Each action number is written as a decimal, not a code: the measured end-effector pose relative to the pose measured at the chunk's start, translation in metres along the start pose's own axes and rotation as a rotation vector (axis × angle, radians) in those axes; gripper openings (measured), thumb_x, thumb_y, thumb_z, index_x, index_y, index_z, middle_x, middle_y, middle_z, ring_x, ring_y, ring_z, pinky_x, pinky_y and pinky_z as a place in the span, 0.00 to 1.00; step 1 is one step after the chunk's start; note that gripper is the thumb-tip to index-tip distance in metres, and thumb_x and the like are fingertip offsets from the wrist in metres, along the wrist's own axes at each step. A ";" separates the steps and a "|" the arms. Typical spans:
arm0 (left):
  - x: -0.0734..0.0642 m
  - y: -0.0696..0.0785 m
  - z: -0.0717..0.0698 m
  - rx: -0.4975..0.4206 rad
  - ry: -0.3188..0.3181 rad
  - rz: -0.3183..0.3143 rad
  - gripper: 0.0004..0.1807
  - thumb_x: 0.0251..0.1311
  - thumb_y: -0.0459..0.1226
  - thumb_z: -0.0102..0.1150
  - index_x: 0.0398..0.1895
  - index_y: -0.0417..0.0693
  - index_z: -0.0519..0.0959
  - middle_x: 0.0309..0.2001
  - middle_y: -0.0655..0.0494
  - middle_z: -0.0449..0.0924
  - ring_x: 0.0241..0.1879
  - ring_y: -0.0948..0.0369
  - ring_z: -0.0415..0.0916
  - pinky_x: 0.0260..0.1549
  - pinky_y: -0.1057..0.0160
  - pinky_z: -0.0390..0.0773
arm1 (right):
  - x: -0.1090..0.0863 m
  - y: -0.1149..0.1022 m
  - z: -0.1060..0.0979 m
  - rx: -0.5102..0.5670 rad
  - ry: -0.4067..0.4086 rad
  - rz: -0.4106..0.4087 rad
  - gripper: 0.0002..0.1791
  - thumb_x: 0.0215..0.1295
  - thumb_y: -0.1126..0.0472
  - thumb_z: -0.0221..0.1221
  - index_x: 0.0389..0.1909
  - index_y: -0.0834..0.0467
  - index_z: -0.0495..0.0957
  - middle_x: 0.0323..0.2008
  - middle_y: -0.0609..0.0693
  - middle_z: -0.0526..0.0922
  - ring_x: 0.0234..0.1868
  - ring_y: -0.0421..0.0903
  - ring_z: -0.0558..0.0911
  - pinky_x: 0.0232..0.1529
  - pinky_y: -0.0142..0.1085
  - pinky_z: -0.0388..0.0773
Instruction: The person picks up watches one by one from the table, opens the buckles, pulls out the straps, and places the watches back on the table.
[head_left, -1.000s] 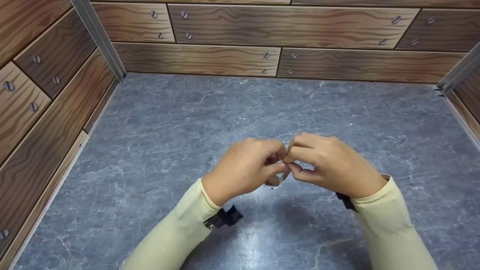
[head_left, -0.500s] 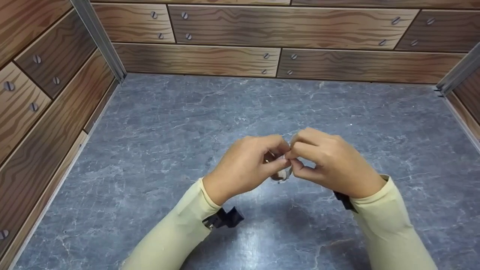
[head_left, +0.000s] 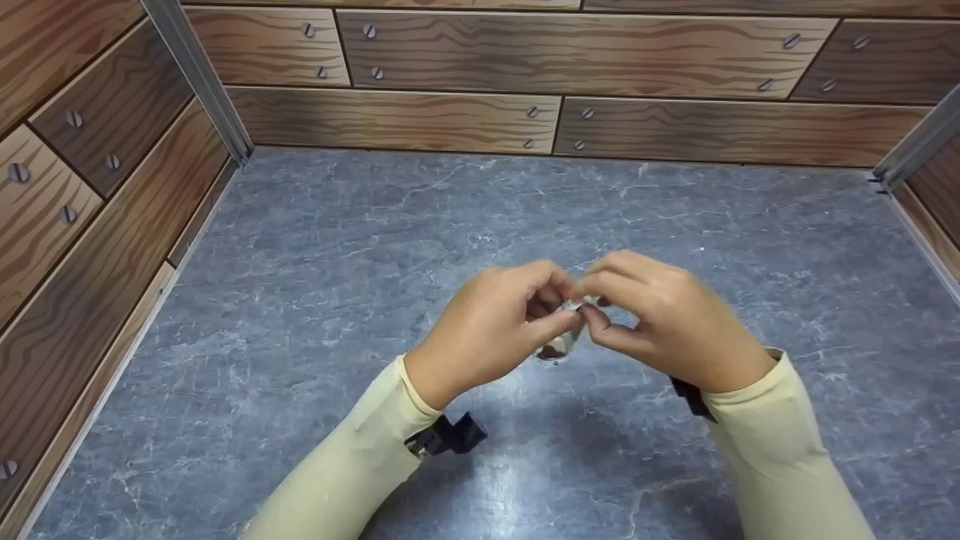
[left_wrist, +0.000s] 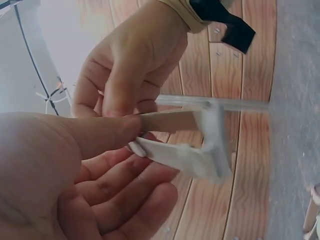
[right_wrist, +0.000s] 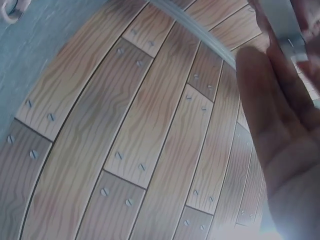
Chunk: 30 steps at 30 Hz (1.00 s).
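Both hands meet over the middle of the table, around a small wristwatch (head_left: 556,346) with a pale strap. In the left wrist view the strap (left_wrist: 172,154) bends into a loop, with the thicker squarish watch case at its far end, slightly blurred. My left hand (head_left: 487,330) pinches the strap ends between thumb and fingers. Opposite it, my right hand (head_left: 667,322) has thumb and index finger at the same strap ends, pinching there. A metal piece shows on the strap in the right wrist view, partly cut off by the frame edge.
The grey marbled tabletop (head_left: 375,240) lies under both hands. Wood-patterned panels (head_left: 450,120) rise at the back and sides, with metal corner posts (head_left: 202,82). Black wrist camera mounts (head_left: 450,435) stick out below the sleeves.
Both hands have risen slightly in the head view. The right fingers have shifted at the strap ends, and a pale strap end now shows between the fingertips. The watch has tilted.
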<state>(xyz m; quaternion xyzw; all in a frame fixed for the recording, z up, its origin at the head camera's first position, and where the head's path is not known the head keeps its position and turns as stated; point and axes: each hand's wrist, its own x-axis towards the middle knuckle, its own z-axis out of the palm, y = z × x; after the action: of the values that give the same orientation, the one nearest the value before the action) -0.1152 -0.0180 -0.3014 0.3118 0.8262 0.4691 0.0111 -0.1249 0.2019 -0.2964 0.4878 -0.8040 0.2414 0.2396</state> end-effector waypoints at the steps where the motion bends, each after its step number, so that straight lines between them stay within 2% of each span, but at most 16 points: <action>1: 0.000 0.000 0.000 0.005 -0.008 -0.017 0.06 0.69 0.39 0.66 0.45 0.50 0.83 0.33 0.65 0.86 0.28 0.69 0.84 0.32 0.72 0.81 | 0.000 0.000 -0.001 -0.006 -0.029 -0.005 0.13 0.58 0.74 0.62 0.42 0.58 0.84 0.38 0.49 0.83 0.36 0.42 0.80 0.37 0.27 0.77; 4: 0.000 -0.001 0.000 0.047 -0.011 -0.046 0.04 0.68 0.39 0.67 0.43 0.51 0.84 0.31 0.67 0.86 0.25 0.71 0.83 0.30 0.72 0.81 | 0.000 0.001 -0.002 -0.003 -0.089 -0.013 0.15 0.58 0.75 0.63 0.43 0.57 0.85 0.39 0.48 0.82 0.37 0.41 0.80 0.37 0.29 0.76; 6: 0.001 -0.002 0.000 0.090 -0.015 -0.041 0.04 0.68 0.40 0.67 0.42 0.52 0.86 0.31 0.68 0.87 0.25 0.73 0.82 0.31 0.73 0.80 | -0.001 0.001 -0.002 -0.005 -0.110 -0.014 0.15 0.58 0.76 0.65 0.43 0.57 0.85 0.39 0.48 0.82 0.37 0.41 0.80 0.37 0.30 0.77; 9: 0.001 -0.002 0.001 0.193 -0.018 -0.002 0.05 0.68 0.42 0.67 0.42 0.53 0.88 0.32 0.68 0.88 0.26 0.76 0.81 0.33 0.73 0.79 | -0.002 0.001 -0.002 -0.006 -0.130 -0.013 0.13 0.59 0.74 0.65 0.40 0.55 0.85 0.39 0.48 0.82 0.36 0.41 0.80 0.36 0.31 0.77; 13: 0.001 -0.003 0.001 0.285 -0.029 0.035 0.07 0.68 0.43 0.68 0.41 0.52 0.88 0.34 0.65 0.89 0.30 0.75 0.82 0.35 0.71 0.79 | -0.001 0.002 0.000 0.004 -0.126 -0.034 0.10 0.60 0.72 0.64 0.37 0.55 0.84 0.37 0.47 0.81 0.32 0.40 0.78 0.32 0.33 0.77; 20: 0.002 -0.002 0.002 0.315 -0.054 0.017 0.06 0.68 0.43 0.67 0.40 0.52 0.88 0.34 0.65 0.89 0.31 0.73 0.82 0.35 0.71 0.80 | -0.001 0.001 0.003 -0.002 -0.132 -0.046 0.08 0.63 0.70 0.62 0.36 0.54 0.83 0.35 0.46 0.79 0.31 0.40 0.76 0.31 0.33 0.76; 26: 0.001 -0.002 0.002 0.302 -0.065 0.016 0.06 0.70 0.43 0.66 0.40 0.52 0.88 0.33 0.65 0.89 0.31 0.73 0.82 0.35 0.71 0.80 | -0.001 0.000 0.005 0.000 -0.118 -0.056 0.13 0.56 0.75 0.65 0.37 0.54 0.83 0.35 0.46 0.80 0.31 0.39 0.76 0.31 0.32 0.76; 30: 0.001 -0.002 0.002 0.307 -0.061 0.028 0.06 0.69 0.43 0.66 0.39 0.52 0.87 0.34 0.64 0.89 0.30 0.73 0.82 0.34 0.71 0.80 | -0.002 0.000 0.005 0.005 -0.115 -0.052 0.13 0.57 0.75 0.64 0.37 0.54 0.83 0.35 0.46 0.80 0.31 0.39 0.76 0.31 0.32 0.76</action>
<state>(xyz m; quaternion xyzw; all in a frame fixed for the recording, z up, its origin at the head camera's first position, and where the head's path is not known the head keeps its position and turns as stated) -0.1162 -0.0165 -0.3034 0.3352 0.8831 0.3279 -0.0181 -0.1252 0.1998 -0.3017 0.5219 -0.8030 0.2086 0.1982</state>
